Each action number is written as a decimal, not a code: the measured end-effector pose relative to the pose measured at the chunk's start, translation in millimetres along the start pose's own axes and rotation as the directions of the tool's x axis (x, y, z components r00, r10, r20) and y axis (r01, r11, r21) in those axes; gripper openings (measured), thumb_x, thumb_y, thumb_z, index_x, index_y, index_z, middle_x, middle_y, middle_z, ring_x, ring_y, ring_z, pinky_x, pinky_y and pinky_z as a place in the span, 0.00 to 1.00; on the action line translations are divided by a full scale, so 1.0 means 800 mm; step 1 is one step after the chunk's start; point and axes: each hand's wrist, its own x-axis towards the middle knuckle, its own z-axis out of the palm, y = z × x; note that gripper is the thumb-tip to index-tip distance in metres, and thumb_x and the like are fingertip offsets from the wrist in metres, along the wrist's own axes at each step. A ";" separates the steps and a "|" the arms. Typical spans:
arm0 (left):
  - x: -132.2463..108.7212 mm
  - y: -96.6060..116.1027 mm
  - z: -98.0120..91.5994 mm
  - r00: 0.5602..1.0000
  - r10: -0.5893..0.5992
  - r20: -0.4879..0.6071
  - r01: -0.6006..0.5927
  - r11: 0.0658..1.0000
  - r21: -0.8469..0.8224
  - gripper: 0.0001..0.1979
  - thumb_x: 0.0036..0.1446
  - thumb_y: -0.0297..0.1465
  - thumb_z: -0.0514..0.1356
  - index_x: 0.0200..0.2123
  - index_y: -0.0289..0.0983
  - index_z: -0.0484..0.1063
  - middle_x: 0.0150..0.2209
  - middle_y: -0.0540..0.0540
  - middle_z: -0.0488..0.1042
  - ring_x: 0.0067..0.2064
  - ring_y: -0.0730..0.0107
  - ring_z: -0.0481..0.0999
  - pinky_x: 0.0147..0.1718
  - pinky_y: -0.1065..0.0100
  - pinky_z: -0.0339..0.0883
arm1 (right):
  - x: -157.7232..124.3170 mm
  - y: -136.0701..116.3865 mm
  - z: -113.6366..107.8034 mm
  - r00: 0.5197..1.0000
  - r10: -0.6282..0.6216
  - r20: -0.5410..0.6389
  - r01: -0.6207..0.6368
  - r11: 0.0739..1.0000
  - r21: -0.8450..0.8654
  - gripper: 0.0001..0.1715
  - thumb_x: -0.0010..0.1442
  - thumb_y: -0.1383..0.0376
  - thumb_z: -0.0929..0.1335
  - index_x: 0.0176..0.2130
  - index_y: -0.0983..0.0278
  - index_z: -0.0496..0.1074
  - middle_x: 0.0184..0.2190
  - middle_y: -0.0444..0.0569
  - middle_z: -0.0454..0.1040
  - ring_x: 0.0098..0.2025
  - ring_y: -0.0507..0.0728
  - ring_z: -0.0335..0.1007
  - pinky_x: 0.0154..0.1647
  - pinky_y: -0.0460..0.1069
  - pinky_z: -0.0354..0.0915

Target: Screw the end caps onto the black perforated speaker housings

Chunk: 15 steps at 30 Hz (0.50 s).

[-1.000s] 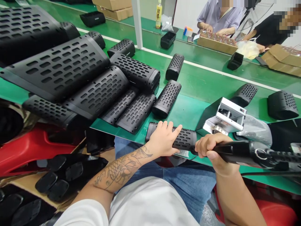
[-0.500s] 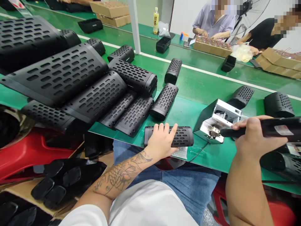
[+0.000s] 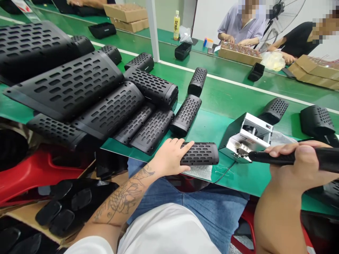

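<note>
My left hand (image 3: 172,157) lies over the left end of a black perforated housing (image 3: 202,153) at the table's front edge, fingers spread on it and the thumb along its near side. My right hand (image 3: 299,164) is wrapped round a black electric screwdriver (image 3: 280,157) that points left. Its tip is at the front of a silver and black screw feeder (image 3: 245,137), just right of the housing. Under the housing is a piece of bubble wrap (image 3: 201,172).
Several black perforated housings (image 3: 108,106) are piled on the left; others lie on the green table (image 3: 212,123) and beyond. Two people work across it beside cardboard boxes (image 3: 238,54). A cable runs from the feeder. Below left is a red stool (image 3: 39,169).
My left hand has slid left along the housing. My right hand has moved slightly right and down, turning the screwdriver, whose tip remains at the feeder.
</note>
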 end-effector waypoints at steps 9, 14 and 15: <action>-0.001 -0.002 0.006 0.999 0.020 -0.041 -0.021 1.000 -0.007 0.54 0.62 0.56 0.77 0.82 0.38 0.66 0.70 0.30 0.76 0.66 0.39 0.78 0.64 0.47 0.69 | -0.004 0.055 0.001 0.997 0.077 0.018 -0.075 0.994 -0.084 0.13 0.46 0.63 0.77 0.29 0.58 0.70 0.18 0.39 0.75 0.16 0.55 0.69 0.22 0.53 0.72; 0.000 0.002 0.003 1.000 0.014 -0.016 -0.014 1.000 -0.005 0.53 0.64 0.56 0.76 0.82 0.38 0.65 0.70 0.30 0.76 0.64 0.40 0.79 0.63 0.47 0.69 | -0.017 0.038 0.002 0.990 0.116 0.079 -0.104 0.984 -0.143 0.12 0.47 0.64 0.77 0.25 0.60 0.71 0.19 0.40 0.75 0.18 0.56 0.72 0.23 0.53 0.73; 0.000 0.003 0.003 1.000 0.015 -0.017 -0.015 1.000 -0.005 0.53 0.64 0.56 0.76 0.82 0.38 0.65 0.70 0.30 0.76 0.64 0.40 0.79 0.62 0.47 0.69 | -0.017 0.029 0.003 0.993 0.104 0.063 -0.094 0.984 -0.151 0.12 0.47 0.63 0.77 0.25 0.59 0.71 0.19 0.40 0.75 0.18 0.56 0.71 0.24 0.54 0.74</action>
